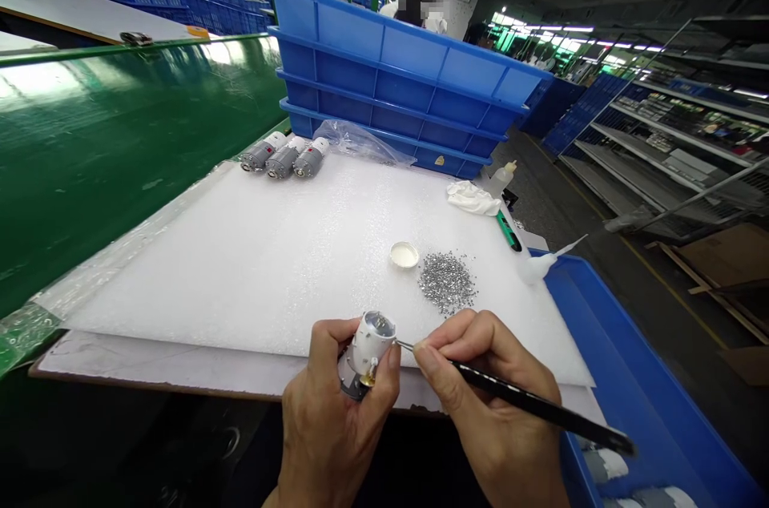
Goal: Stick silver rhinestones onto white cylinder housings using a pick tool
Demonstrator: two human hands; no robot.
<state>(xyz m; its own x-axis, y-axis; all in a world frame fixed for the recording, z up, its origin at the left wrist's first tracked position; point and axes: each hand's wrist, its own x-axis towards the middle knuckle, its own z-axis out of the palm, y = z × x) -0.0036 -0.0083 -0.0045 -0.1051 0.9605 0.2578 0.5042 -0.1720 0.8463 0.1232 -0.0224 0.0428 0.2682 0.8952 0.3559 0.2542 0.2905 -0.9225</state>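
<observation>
My left hand (340,404) is closed around a small white and grey cylindrical device (373,341), its round glassy end tilted up. A brass-coloured fitting shows low on its side, by my thumb. My right hand (496,404) grips black tweezers (534,402) in a pinch, with the handle slanting down to the right. Their thin silver tip touches or nearly touches the device's white side near the rim; whether it holds a part is too small to tell. Beyond my hands lie a pile of tiny silver metal pieces (448,282) and a small round dish (404,255) with cream-white contents.
Three similar devices (280,155) lie at the back left of the white foam sheet (240,268). Behind stand stacked blue crates (396,67) and a plastic bag (360,141). At right are a white cloth (472,197), a green-black knife (509,230), bottles and a blue bin (649,380).
</observation>
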